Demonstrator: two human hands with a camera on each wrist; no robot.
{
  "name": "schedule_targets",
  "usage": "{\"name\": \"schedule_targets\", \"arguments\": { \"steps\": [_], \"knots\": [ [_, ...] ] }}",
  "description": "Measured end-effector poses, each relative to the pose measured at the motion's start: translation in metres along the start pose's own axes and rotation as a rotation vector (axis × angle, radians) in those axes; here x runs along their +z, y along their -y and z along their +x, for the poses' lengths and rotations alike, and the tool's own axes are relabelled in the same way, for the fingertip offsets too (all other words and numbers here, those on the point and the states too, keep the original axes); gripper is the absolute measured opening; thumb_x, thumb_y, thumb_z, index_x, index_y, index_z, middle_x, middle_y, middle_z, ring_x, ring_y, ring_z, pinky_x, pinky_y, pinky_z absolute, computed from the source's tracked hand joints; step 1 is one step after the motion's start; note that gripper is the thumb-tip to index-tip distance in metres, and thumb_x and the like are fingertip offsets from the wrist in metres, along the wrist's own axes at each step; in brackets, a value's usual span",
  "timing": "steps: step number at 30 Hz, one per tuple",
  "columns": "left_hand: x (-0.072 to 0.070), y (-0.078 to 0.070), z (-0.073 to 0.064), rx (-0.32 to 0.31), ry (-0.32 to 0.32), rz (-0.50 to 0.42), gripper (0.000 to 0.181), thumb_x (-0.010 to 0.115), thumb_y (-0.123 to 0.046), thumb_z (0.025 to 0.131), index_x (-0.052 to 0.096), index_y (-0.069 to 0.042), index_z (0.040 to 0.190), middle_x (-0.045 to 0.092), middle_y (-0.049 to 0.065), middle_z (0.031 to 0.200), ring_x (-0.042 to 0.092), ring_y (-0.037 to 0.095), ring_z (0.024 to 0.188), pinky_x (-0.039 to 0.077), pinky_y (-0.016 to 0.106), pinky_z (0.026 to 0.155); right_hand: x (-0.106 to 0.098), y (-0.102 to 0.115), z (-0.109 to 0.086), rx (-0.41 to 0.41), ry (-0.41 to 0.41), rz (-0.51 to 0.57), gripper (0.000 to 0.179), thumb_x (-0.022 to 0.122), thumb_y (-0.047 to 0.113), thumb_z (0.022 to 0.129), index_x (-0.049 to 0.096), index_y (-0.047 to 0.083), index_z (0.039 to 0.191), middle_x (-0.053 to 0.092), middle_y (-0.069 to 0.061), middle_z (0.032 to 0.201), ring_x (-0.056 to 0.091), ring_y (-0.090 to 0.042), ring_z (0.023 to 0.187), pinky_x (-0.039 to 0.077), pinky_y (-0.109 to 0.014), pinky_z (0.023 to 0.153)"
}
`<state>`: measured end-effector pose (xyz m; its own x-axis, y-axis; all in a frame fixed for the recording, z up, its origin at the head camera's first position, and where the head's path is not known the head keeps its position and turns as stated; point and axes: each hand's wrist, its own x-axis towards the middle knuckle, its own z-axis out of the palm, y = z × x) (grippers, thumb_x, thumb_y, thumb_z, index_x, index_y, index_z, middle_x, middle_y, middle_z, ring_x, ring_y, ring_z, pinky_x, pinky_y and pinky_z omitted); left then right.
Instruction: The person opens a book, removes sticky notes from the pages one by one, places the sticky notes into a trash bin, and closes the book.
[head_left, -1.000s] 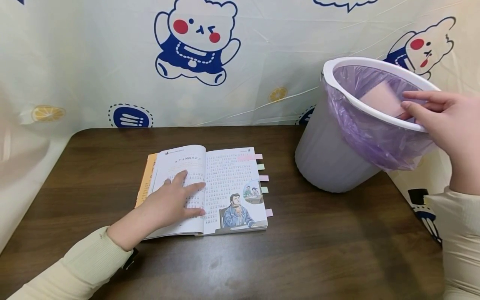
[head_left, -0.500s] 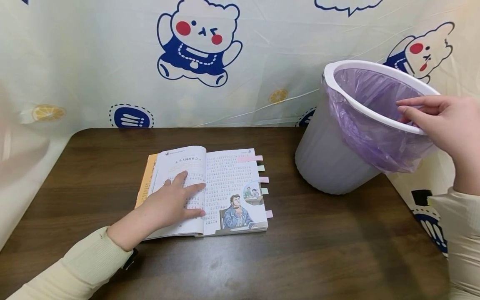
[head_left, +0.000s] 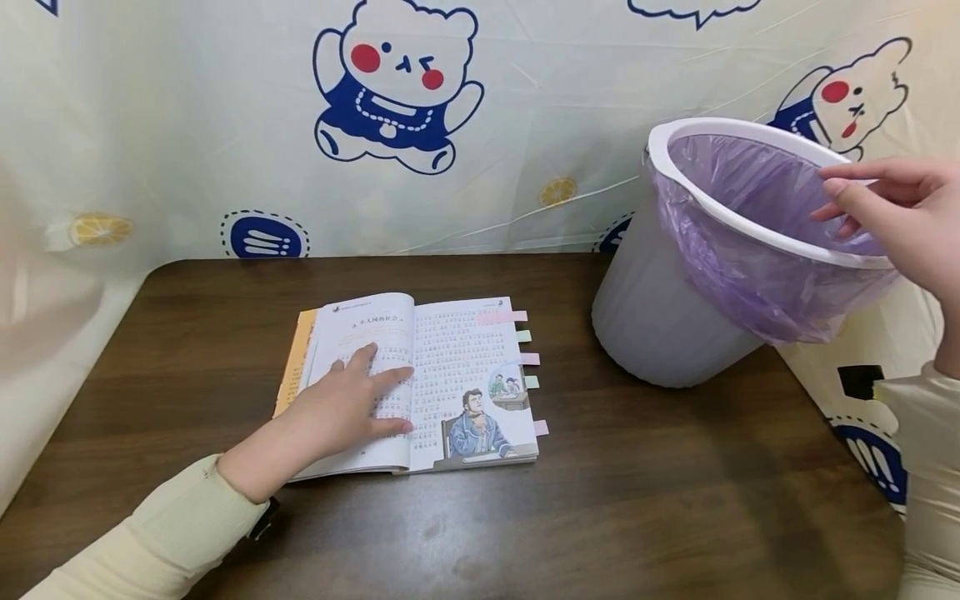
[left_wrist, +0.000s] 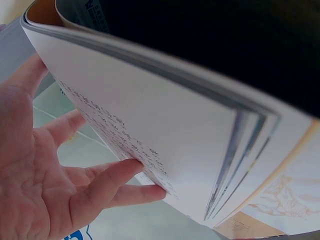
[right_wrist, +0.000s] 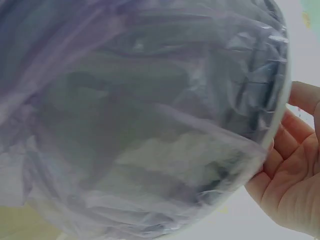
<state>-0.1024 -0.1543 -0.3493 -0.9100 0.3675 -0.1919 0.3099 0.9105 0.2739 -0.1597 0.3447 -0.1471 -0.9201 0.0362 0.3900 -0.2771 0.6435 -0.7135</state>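
Observation:
An open book (head_left: 465, 350) with printed text and a drawing of a person in blue lies on the brown table (head_left: 480, 533). My left hand (head_left: 337, 408) rests on its left page with fingers spread; in the left wrist view the fingertips (left_wrist: 131, 166) touch the printed page. At the right, a grey trash bin (head_left: 660, 300) with a white rim stands tilted, lined with a purple plastic bag (head_left: 742, 275). My right hand (head_left: 900, 208) hovers over the bin's mouth, fingers loosely bent and nothing between them. A pale shape shows through the bag in the right wrist view.
Several pink and green sticky tabs (head_left: 529, 359) stick out from the book's right edge. A patterned curtain (head_left: 570, 100) with bears and orange slices hangs behind and beside the table.
The pink slip in my right fingers has been let go into the bin and is out of sight. That hand dipped slightly, then rose and shifted right. My left hand stays put.

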Motion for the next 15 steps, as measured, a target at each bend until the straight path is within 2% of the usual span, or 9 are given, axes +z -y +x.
{"name": "schedule_targets", "arguments": {
  "steps": [4,10,15],
  "knots": [
    [0.000,0.000,0.000,0.002,-0.007,0.005,0.074,0.077,-0.056,0.087,0.058,-0.020,0.148,0.034,0.037,0.153,0.044,0.071,0.121,0.050,0.073,0.078,0.002,0.006,-0.002,-0.061,-0.068,0.053,0.036,0.063,0.000,0.098,0.079,0.033,0.097,0.070,0.019,0.067,0.057,0.003,0.053,0.041,-0.009,0.051],
    [0.000,0.000,0.001,0.010,-0.014,0.009,0.073,0.077,-0.056,0.087,0.058,-0.019,0.148,0.035,0.037,0.153,0.045,0.071,0.121,0.050,0.073,0.079,0.015,0.022,-0.011,-0.082,-0.198,0.033,0.027,0.062,0.005,0.099,0.080,0.023,0.109,0.071,0.021,0.072,0.059,0.003,0.059,0.037,-0.011,0.053],
    [0.000,-0.001,0.001,0.005,-0.007,0.006,0.073,0.078,-0.055,0.087,0.059,-0.019,0.147,0.035,0.038,0.153,0.045,0.071,0.121,0.049,0.074,0.080,0.030,0.038,-0.019,-0.171,-0.286,-0.003,0.021,0.064,0.010,0.100,0.079,0.010,0.114,0.070,0.022,0.079,0.060,0.000,0.070,0.037,-0.014,0.062]
  ]
}}
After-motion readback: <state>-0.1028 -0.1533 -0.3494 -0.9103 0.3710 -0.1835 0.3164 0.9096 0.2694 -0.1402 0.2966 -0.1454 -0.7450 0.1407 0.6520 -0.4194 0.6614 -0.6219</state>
